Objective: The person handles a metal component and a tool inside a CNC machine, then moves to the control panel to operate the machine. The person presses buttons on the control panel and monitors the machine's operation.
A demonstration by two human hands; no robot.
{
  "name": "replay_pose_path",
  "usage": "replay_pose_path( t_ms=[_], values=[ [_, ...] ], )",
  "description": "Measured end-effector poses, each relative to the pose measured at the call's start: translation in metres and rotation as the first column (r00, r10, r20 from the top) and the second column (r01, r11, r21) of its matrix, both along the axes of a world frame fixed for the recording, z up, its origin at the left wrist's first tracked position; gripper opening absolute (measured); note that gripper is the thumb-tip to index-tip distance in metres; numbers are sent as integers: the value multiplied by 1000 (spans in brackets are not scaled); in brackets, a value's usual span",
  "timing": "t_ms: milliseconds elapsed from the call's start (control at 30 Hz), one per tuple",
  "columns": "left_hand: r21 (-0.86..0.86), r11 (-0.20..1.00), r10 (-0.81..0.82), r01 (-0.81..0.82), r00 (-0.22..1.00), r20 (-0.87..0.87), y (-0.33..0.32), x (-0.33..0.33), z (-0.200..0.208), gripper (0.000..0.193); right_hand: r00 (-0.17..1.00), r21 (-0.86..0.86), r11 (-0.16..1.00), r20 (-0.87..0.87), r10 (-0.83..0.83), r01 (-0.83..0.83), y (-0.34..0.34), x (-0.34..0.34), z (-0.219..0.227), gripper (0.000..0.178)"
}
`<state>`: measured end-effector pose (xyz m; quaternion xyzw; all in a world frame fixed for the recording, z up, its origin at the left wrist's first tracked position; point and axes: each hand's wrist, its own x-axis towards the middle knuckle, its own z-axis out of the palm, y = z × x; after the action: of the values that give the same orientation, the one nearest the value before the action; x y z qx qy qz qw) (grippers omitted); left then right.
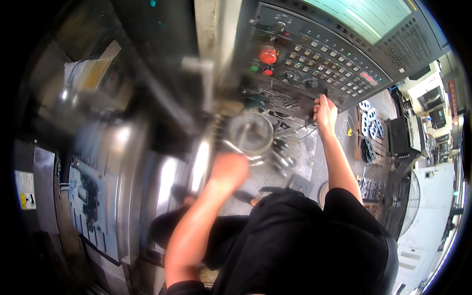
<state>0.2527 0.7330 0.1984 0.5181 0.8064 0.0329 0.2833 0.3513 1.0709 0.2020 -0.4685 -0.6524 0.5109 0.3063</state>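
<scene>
My left hand (pixel 230 169) is smeared by motion, so its fingers do not show clearly. It is right beside a round, clear-looking, ring-shaped thing (pixel 250 132), also blurred; whether they touch I cannot tell. My right hand (pixel 325 112) is raised to the lower edge of a dark machine control panel (pixel 300 86). Its fingers are curled together there, and what they grip, if anything, is hidden. Rows of small buttons (pixel 322 61), a red mushroom-shaped button (pixel 268 55) and a rotary dial (pixel 310 84) sit on the panel above that hand.
A lit screen (pixel 359 17) tops the panel. At the left is the machine's interior, with a slotted metal table (pixel 93 201). Metal parts lie on a shelf (pixel 265 101) below the panel. Grey-blue cast parts (pixel 372 123) rest on a pallet, near a large fan (pixel 414 201).
</scene>
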Motion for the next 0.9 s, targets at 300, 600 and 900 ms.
replay_pose_path(
  t_ms=[300, 600, 900],
  values=[
    [53, 985, 163, -167, 984, 73, 17, 22, -32, 18, 957, 357, 919, 283, 66, -169, 27, -17, -14, 42],
    [-139, 980, 145, -139, 989, 37, 54, 4, -32, 40, 812, 616, 698, 577, -85, -365, 21, -33, 10, 64],
    [-151, 974, 166, -166, 986, -15, 69, -3, -46, 43, 822, 807, 420, 531, -207, -415, 45, -32, -4, 53]
  ],
)
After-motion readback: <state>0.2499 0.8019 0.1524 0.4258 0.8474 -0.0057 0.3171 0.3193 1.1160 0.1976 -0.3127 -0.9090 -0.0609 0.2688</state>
